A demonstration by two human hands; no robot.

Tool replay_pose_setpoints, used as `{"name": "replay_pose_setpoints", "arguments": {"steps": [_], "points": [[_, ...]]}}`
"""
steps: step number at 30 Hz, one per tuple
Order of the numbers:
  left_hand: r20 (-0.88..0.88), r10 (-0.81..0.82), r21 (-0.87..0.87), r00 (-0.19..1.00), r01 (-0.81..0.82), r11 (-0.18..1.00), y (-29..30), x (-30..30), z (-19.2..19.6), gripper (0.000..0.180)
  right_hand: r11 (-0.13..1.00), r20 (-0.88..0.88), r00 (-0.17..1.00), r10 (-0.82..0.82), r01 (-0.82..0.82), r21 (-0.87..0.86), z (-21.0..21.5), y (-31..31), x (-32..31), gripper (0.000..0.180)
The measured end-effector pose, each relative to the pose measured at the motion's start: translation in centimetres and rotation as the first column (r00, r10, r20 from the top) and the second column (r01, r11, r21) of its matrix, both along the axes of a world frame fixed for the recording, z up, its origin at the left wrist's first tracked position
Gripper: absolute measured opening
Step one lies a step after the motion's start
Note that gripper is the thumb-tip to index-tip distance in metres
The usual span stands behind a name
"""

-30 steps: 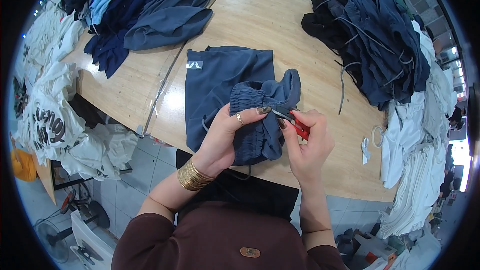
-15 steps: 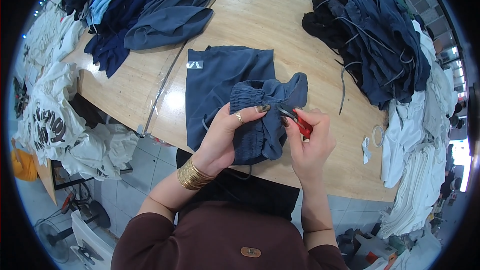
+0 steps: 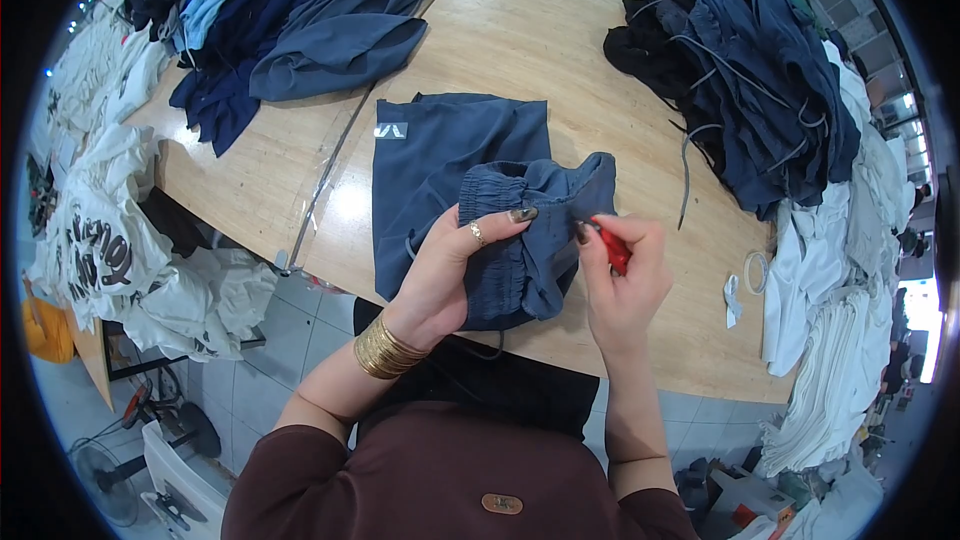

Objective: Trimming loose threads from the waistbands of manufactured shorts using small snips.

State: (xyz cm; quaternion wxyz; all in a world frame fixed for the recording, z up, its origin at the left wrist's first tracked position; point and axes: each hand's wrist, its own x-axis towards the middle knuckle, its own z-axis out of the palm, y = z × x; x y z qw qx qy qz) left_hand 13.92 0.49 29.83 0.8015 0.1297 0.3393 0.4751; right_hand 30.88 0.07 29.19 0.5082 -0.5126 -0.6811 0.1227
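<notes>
A pair of slate-blue shorts [image 3: 440,155] lies on the table in front of me, its gathered elastic waistband [image 3: 497,285] folded up toward me. My left hand [image 3: 437,275] is closed on that waistband, thumb on top. Just right of the fabric, my right hand [image 3: 625,285] grips small red-handled thread snips [image 3: 614,252]. Fingers and their angle hide the blades in this view. A pale rectangular patch [image 3: 390,130] shows at the shorts' far left corner, and a bit of grey drawstring [image 3: 411,245] sticks out by my left hand.
Dark garments are heaped on the table [image 3: 510,30] at far left [image 3: 330,50] and far right [image 3: 760,90]. White garments [image 3: 100,240] pile up at the left; folded white cloth [image 3: 835,370] hangs over the right edge. A tape roll [image 3: 757,272] lies near it.
My right hand has drawn slightly right with the snips, away from the fabric, and their dark blades no longer show. My left hand keeps its hold with hardly any movement.
</notes>
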Motion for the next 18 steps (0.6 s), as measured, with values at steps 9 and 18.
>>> {"name": "replay_pose_setpoints", "arguments": {"steps": [9, 18], "points": [[0.043, -0.046, 0.209, 0.998, 0.036, 0.977, -0.8, 2.0, -1.6, 0.058, 0.969, -0.132, 0.988, 0.076, -0.104, -0.225, -0.8, -0.5, -1.5, 0.039], [-0.021, -0.245, 0.376, 0.969, 0.234, 0.897, -0.7, 2.3, -2.2, 0.055, 0.928, -0.311, 0.950, 0.039, -0.150, -0.340, -1.3, -0.2, 0.2, 0.048]]}}
